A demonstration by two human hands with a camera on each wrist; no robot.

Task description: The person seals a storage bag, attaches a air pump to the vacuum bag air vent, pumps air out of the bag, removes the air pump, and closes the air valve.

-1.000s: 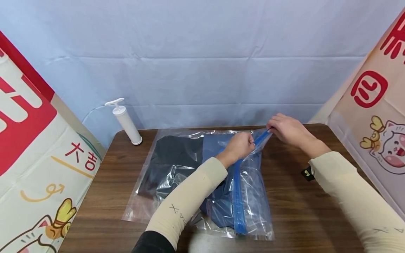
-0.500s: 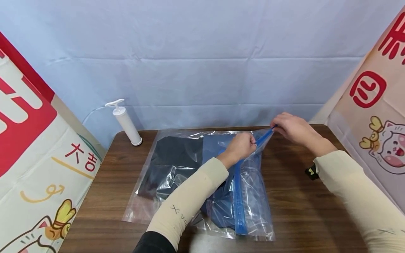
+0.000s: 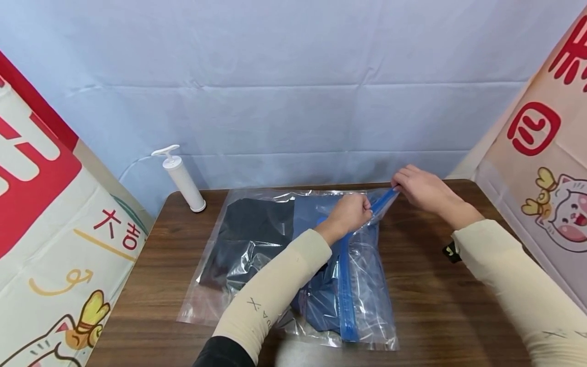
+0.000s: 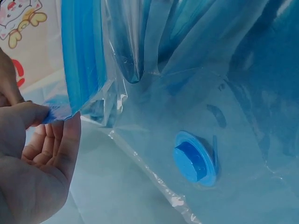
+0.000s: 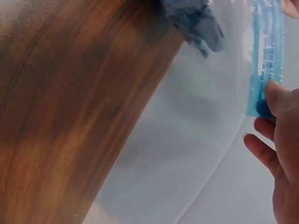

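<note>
A clear plastic vacuum storage bag [image 3: 371,306] with a blue zip strip [image 3: 347,295] lies on the table. Inside it show folded dark cloth [image 3: 257,219] and blue cloth [image 3: 312,204]. My left hand [image 3: 348,211] pinches the strip partway along its far stretch, lifting it off the cloth. Farther right, my right hand [image 3: 423,188] pinches the strip's far end between thumb and finger. The right wrist view shows a dark blue piece [image 5: 264,108] beneath that thumb. A blue round valve [image 4: 194,158] appears on the bag in the left wrist view.
A white hand pump [image 3: 185,181] stands at the table's back left corner. The brown wooden table [image 3: 426,306] ends just behind the bag, against a pale blue cloth backdrop [image 3: 284,117]. Printed banners [image 3: 550,193] flank both sides.
My right hand shifted slightly right along with the strip's end, drawing it a little straighter, then lifted its knuckles slightly. My left hand has barely moved, still gripping the strip.
</note>
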